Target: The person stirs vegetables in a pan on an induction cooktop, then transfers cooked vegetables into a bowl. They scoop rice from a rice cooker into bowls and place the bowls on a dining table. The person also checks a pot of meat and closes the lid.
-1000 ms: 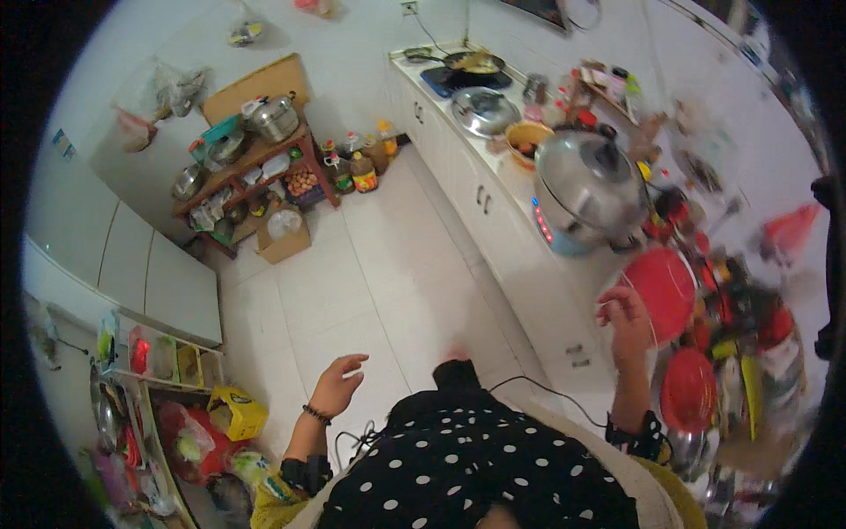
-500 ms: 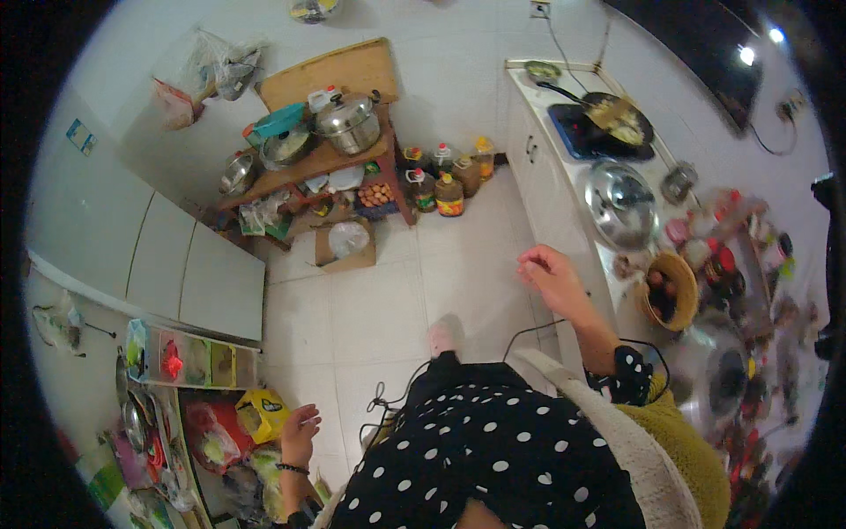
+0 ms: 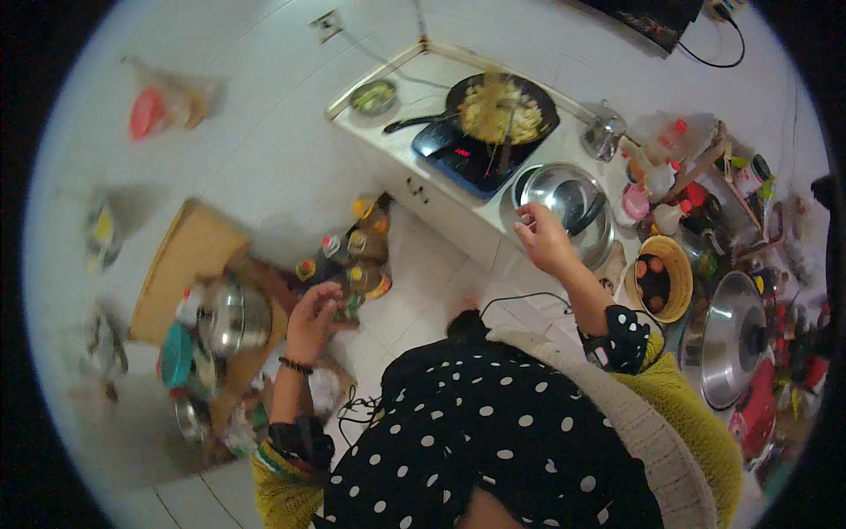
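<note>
My right hand point(image 3: 544, 238) hovers at the counter's front edge with loosely bent fingers and nothing in it. Closest to it lies a round, shiny metal lid or basin point(image 3: 592, 242) with a dark handle-like piece across it. Farther back, a black frying pan point(image 3: 449, 104) of chopped pale-yellow food point(image 3: 520, 119) sits on an induction cooker point(image 3: 454, 159) with a lit red display. A utensil with a dark handle point(image 3: 506, 152) rests in the pan. My left hand point(image 3: 311, 326), empty and loosely curled, hangs over the floor, with oil bottles point(image 3: 366, 247) standing beyond it.
A metal bowl of green food point(image 3: 374, 98) stands at the counter's left end. On the right are a glass jug point(image 3: 604, 132), a basket point(image 3: 674, 273) with round brown items, jars and a large metal lid point(image 3: 723, 331). A wooden table with a steel pot point(image 3: 233, 316) stands left.
My view has turned right toward the counter, bringing the frying pan nearer the middle. My right hand is now beside the metal lid or basin; my left hand has risen. Both stay empty.
</note>
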`<state>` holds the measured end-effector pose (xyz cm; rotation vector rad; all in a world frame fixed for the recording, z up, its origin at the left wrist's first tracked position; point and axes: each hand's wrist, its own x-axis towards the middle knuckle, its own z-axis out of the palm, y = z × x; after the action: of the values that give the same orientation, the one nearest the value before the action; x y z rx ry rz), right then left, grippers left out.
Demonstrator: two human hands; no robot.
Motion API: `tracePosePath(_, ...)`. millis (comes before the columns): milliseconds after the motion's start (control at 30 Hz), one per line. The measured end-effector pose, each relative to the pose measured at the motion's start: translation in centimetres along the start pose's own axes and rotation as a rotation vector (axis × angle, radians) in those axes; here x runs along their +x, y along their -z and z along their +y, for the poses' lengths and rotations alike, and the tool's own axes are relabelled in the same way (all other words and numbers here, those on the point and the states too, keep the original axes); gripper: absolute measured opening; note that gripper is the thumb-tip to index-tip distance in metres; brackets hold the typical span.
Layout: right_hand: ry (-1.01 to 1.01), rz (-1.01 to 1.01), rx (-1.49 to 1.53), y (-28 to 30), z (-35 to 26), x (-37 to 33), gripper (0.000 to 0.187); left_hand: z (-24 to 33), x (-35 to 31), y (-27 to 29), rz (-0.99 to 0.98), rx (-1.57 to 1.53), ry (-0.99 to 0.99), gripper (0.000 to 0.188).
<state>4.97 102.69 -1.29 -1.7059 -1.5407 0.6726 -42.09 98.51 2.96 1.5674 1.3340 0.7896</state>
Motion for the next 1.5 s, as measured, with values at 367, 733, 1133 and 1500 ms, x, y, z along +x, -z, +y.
tracePosePath(367, -0.441, 0.136, -0.076, -1.5, 2.6, 16.3, 0.072, 9.3, 37.5, -14.6, -0.45, 0.404, -0.607, 0.031)
tracePosePath(733, -0.599, 0.151, -0.069, -8.4, 0.2, 18.5, 0.077, 8.6, 52.1, -24.9, -0.88, 0.976, -1.049, 0.056)
tracePosePath(1133, -0.755, 0.464, -0.168, -10.5, -3.9, 19.4, 0.053, 5.2, 57.8, -25.5, -0.99, 0.716, -0.925, 0.049)
tracePosePath(1500, -0.761, 0.421, -0.5, -6.6, -3.6, 19.0, 0.027, 5.4, 58.6, -27.2, -0.95, 0.55, -1.328, 0.015)
